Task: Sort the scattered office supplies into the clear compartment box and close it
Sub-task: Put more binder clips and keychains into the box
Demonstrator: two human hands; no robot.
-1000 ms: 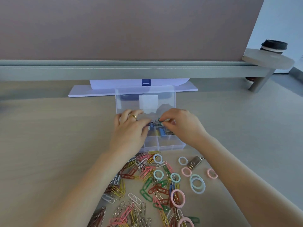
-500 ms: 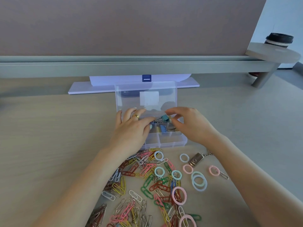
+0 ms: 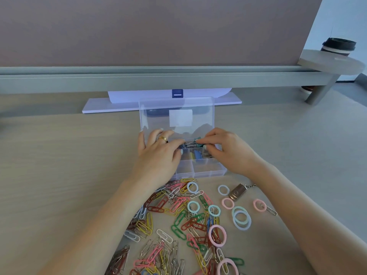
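Box [image 3: 200, 169] sits open on the surface [image 3: 59, 175], lid upright. Left hand [image 3: 156, 155] lies flat over its left compartments, fingers loosely spread. Right hand [image 3: 224, 149] pinches a green clip [image 3: 199, 142] above a rear compartment. Paperclips [image 3: 174, 219] and rings [image 3: 241, 217] lie scattered just before the box.

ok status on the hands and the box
Both hands, left and right, over the open clear box; right pinching a teal binder clip. Paper clips unsorted.
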